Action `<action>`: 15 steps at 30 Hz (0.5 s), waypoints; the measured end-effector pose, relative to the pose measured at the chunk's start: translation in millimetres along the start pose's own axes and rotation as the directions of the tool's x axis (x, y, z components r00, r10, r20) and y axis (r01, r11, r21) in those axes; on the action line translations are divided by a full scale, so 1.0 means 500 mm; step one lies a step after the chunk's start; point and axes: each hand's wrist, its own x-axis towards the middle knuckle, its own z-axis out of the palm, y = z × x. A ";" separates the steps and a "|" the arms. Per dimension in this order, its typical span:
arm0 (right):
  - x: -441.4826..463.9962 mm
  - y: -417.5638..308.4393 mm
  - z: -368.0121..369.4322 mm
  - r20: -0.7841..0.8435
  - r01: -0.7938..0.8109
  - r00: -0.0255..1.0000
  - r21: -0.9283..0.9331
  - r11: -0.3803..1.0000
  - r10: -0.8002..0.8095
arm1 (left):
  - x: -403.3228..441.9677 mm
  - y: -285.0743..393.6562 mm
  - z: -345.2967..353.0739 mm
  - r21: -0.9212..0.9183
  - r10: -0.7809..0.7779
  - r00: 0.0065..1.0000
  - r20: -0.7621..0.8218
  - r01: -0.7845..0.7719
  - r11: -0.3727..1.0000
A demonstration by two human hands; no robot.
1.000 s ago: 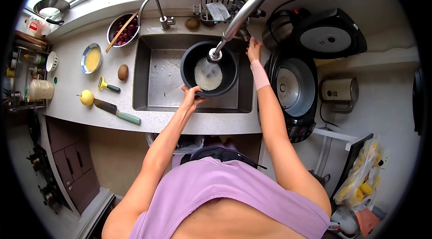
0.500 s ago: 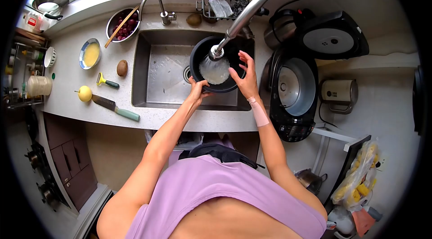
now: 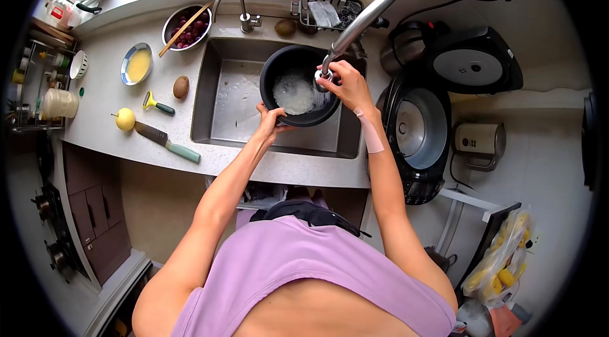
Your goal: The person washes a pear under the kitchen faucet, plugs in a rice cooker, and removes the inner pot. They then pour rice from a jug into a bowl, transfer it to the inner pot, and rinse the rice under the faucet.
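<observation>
A round dark pot (image 3: 271, 83) sits in the steel sink (image 3: 222, 123), with white rice (image 3: 293, 95) and cloudy water inside. My left hand (image 3: 271, 123) grips the pot's near left rim, thumb on top. At the pot's right side my right hand (image 3: 346, 83) has its fingers closed round the spray head of the curved faucet (image 3: 365, 20). Water runs from the spray head into the pot.
Left of the sink lie a knife (image 3: 183, 151), peeler (image 3: 163, 108), yellow fruit (image 3: 125, 119), kiwi (image 3: 181, 87), bowl of yellow liquid (image 3: 137, 65) and bowl of dark cherries (image 3: 190, 31) with chopsticks. An open rice cooker (image 3: 419, 131) stands on the right.
My right hand has gone from the faucet's base, past the pot's right side, up to the spray head and closed on it. The water's stream now falls farther right in the pot.
</observation>
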 end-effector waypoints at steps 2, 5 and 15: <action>0.005 -0.003 0.007 0.070 -0.016 0.997 0.078 0.997 0.010 | 0.003 -0.003 -0.005 0.000 -0.015 1.000 -0.005 0.015 1.000; 0.028 -0.013 0.046 -0.014 0.058 0.998 0.270 0.961 -0.056 | 0.011 -0.013 -0.011 0.000 -0.034 0.999 0.007 0.034 0.999; 0.025 -0.011 0.039 0.071 0.001 0.997 0.267 0.964 -0.021 | 0.016 -0.019 -0.006 -0.096 -0.083 0.996 0.042 0.087 0.992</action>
